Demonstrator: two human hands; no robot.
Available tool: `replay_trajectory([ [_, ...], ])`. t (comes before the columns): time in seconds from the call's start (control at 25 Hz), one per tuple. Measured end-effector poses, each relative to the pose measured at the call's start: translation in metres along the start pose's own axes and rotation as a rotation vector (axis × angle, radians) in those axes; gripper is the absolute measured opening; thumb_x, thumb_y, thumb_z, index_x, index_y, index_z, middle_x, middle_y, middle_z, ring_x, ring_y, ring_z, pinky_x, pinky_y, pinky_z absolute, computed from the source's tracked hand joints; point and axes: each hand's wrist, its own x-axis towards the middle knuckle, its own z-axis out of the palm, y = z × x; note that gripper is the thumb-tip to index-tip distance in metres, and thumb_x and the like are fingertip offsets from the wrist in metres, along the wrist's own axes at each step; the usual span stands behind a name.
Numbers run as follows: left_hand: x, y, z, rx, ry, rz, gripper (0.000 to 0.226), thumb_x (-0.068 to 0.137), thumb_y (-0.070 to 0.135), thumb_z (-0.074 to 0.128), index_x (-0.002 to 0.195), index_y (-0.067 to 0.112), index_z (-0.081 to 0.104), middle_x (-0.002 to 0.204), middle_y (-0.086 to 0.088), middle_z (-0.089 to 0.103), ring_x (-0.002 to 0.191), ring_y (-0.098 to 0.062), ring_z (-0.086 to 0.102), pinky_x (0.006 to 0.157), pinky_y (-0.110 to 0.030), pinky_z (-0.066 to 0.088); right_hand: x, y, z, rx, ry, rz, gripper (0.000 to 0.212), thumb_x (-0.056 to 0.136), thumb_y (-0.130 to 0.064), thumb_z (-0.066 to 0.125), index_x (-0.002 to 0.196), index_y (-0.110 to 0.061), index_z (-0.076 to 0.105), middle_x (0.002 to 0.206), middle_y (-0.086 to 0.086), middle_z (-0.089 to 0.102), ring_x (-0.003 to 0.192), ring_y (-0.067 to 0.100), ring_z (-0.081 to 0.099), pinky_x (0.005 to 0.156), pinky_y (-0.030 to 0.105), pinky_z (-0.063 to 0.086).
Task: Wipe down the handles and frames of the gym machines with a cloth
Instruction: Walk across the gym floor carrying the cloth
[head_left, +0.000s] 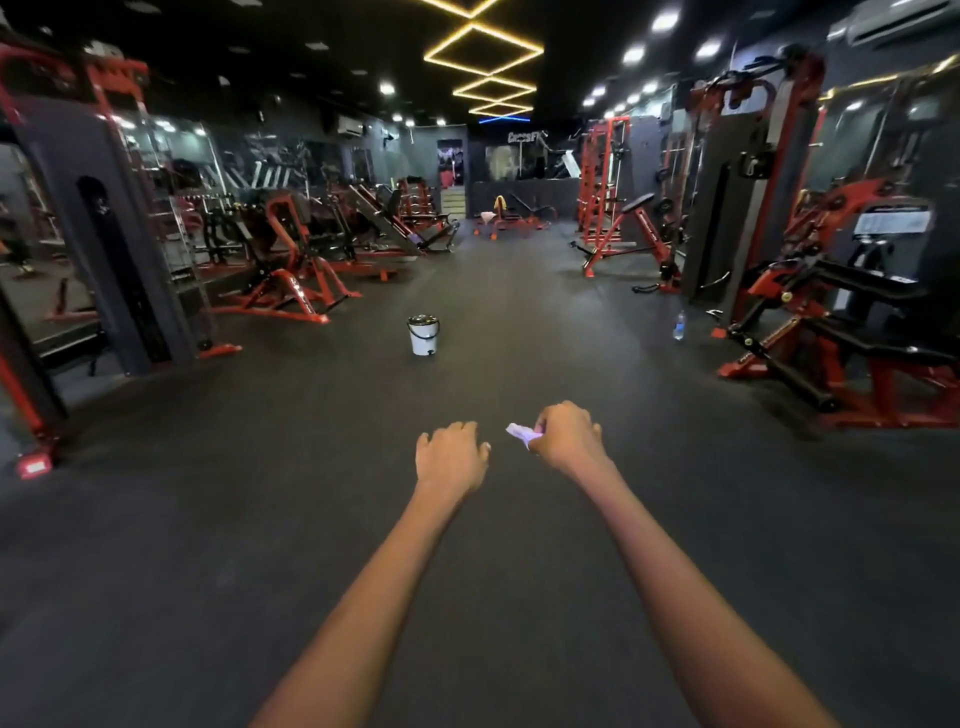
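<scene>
Over the dark floor (311, 519), the right hand (569, 436) grips a small pale cloth (522, 433) in curled fingers, while the left hand (451, 457) hangs loosely curled, holding nothing.

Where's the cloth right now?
In the head view, the cloth is bunched in the right hand, just right of the empty left hand, over open floor.
</scene>
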Motion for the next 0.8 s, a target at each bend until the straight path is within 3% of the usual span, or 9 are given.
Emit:
replay_trajectory([
  [0.12, 0.112, -0.008, 0.012, 0.010, -0.011, -0.006, 0.038, 0.098, 0.038, 0.042, 0.129, 0.018, 0.051, 0.132, -0.003, 0.056, 0.123, -0.024, 0.052, 0.104, -0.037, 0.032, 0.114, -0.008, 0.008, -0.023, -0.019, -0.011, 0.031, 0.087, -0.043, 0.058, 0.090, -0.013, 0.067, 0.115, 0.012, 0.060, 0.113, 0.033, 0.050, 0.095, 0.037, 0.039],
  [0.28, 0.246, -0.025, 0.018, -0.017, 0.018, -0.026, 0.037, 0.097, 0.037, 0.043, 0.128, 0.020, 0.053, 0.132, -0.002, 0.057, 0.121, -0.023, 0.053, 0.103, -0.036, 0.032, 0.248, -0.028, 0.024, -0.034, -0.006, -0.047, 0.030, 0.088, -0.037, 0.057, 0.101, -0.014, 0.070, 0.119, 0.012, 0.058, 0.116, 0.033, 0.048, 0.096, 0.037, 0.038],
  [0.56, 0.496, -0.073, 0.064, -0.018, 0.018, -0.050, 0.038, 0.097, 0.037, 0.042, 0.130, 0.019, 0.051, 0.133, -0.004, 0.055, 0.123, -0.025, 0.051, 0.106, -0.039, 0.031, 0.499, -0.058, 0.077, -0.027, -0.010, -0.038, 0.049, 0.085, -0.057, 0.055, 0.096, -0.011, 0.070, 0.115, 0.013, 0.060, 0.114, 0.033, 0.050, 0.093, 0.036, 0.039],
  [0.8, 0.713, -0.111, 0.083, -0.032, 0.009, -0.023, 0.038, 0.099, 0.036, 0.041, 0.130, 0.018, 0.050, 0.134, -0.004, 0.055, 0.123, -0.025, 0.051, 0.108, -0.040, 0.030, 0.709, -0.097, 0.099, -0.015, -0.006, -0.019, 0.047, 0.085, -0.055, 0.056, 0.095, -0.012, 0.071, 0.115, 0.012, 0.061, 0.114, 0.034, 0.050, 0.095, 0.038, 0.039],
])
